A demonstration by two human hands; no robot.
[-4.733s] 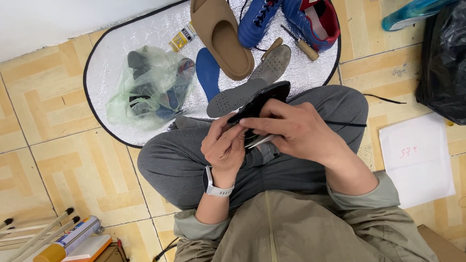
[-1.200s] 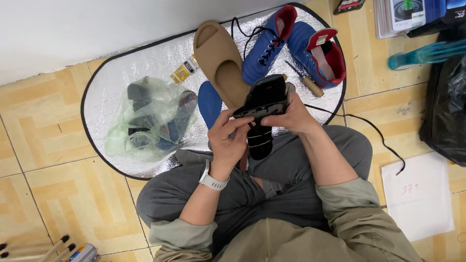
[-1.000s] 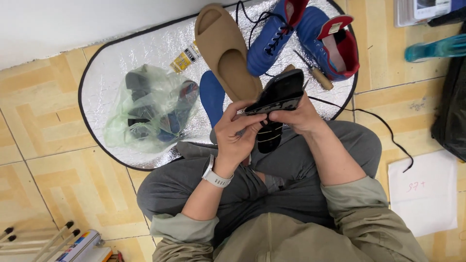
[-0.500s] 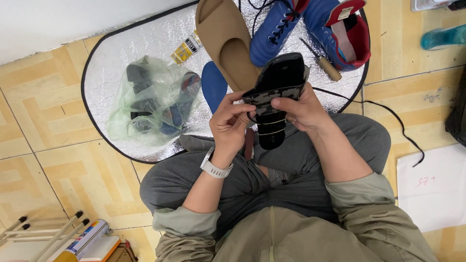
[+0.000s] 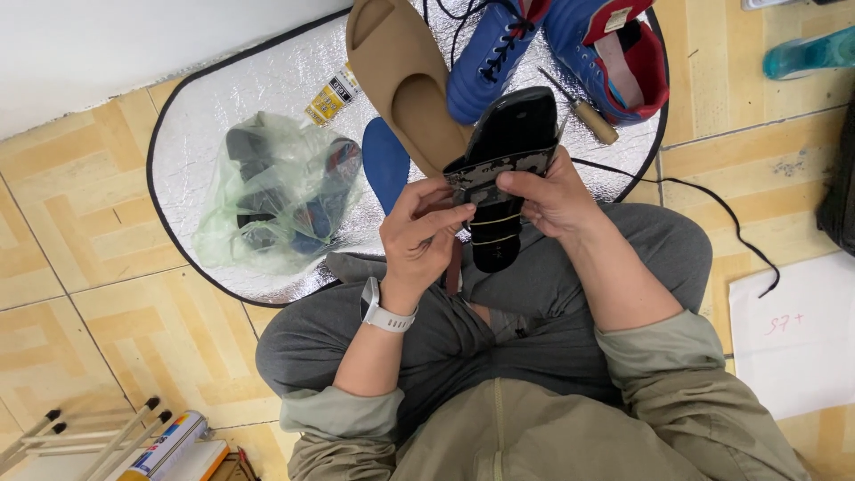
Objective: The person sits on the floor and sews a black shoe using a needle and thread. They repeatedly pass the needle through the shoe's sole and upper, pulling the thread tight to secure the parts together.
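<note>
The person sits on the floor and holds a black shoe (image 5: 503, 174) up over their lap. The right hand (image 5: 557, 191) grips its side, and the left hand (image 5: 423, 236) pinches the edge close by, so both hands are together on it. It looks like they are working on the sole edge. A tan slipper (image 5: 401, 80) and blue boots (image 5: 570, 44) lie behind on the silver mat (image 5: 223, 98).

My hands hold the sandal (image 5: 503, 169) over my lap; slide (image 5: 398, 80) at eleven o'clock, bag (image 5: 276, 196) at ten, boots (image 5: 570, 44) at twelve.
</note>
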